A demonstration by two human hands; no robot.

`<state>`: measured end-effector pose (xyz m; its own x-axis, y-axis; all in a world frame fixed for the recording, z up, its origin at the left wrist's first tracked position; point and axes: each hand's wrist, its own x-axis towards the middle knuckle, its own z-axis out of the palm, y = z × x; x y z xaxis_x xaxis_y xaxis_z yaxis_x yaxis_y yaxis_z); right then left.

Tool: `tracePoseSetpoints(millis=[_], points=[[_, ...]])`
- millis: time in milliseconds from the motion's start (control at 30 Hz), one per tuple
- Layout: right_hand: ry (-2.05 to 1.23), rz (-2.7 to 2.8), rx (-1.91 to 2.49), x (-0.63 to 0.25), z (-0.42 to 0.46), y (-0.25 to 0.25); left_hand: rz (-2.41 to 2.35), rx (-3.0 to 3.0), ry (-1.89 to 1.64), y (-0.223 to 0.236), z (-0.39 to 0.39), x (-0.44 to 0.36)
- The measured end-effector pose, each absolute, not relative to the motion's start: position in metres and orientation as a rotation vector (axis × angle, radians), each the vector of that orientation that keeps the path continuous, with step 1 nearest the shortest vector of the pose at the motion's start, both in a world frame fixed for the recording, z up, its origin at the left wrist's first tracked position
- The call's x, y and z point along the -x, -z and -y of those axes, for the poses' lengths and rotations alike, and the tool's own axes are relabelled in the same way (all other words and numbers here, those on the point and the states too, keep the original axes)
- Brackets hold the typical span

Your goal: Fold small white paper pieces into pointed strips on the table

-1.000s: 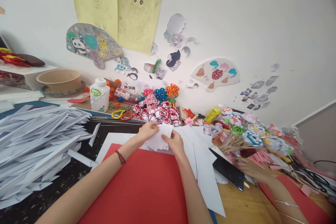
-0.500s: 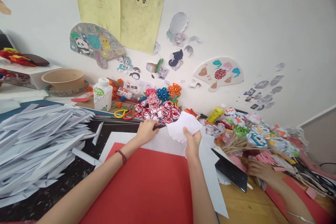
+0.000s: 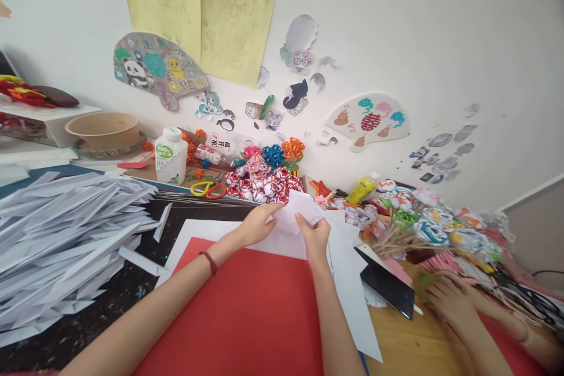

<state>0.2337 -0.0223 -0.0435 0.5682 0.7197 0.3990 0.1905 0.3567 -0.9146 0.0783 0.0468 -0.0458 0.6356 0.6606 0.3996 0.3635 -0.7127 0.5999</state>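
Observation:
My right hand (image 3: 317,236) pinches a small stack of white paper pieces (image 3: 296,214), thumb on top. At the stack's left edge, the fingers of my left hand (image 3: 259,224) close on the paper; their tips are partly hidden. Beneath my forearms lies a large red sheet (image 3: 247,311) over white sheets (image 3: 352,294). Just beyond the paper stack sit several red-and-white paper flowers (image 3: 268,185).
Folded white paper strips (image 3: 79,235) are heaped at left. A white bottle (image 3: 171,155) and scissors (image 3: 208,189) stand behind. At right are a phone (image 3: 388,288), wrapped flowers (image 3: 434,232) and another person's hands (image 3: 449,296). A wall (image 3: 440,41) closes the back.
My left hand has moved right and now touches the paper stack. My right hand has shifted slightly left with it. The other person's second hand has come into view at right.

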Motion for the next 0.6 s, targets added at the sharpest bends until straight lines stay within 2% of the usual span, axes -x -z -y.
tracePoseSetpoints(millis=[133,467,600], points=[[-0.555,0.981,1.193,-0.226,0.018,0.050,-0.747,-2.407,-0.846,0.046,-0.044,-0.081],[-0.396,1.024,1.264,-0.233,0.023,0.047,-0.980,-2.221,-1.101,0.011,-0.079,-0.042],[-0.585,1.155,1.264,-0.230,0.022,0.051,-1.056,-2.147,-1.149,0.012,-0.085,-0.035]])
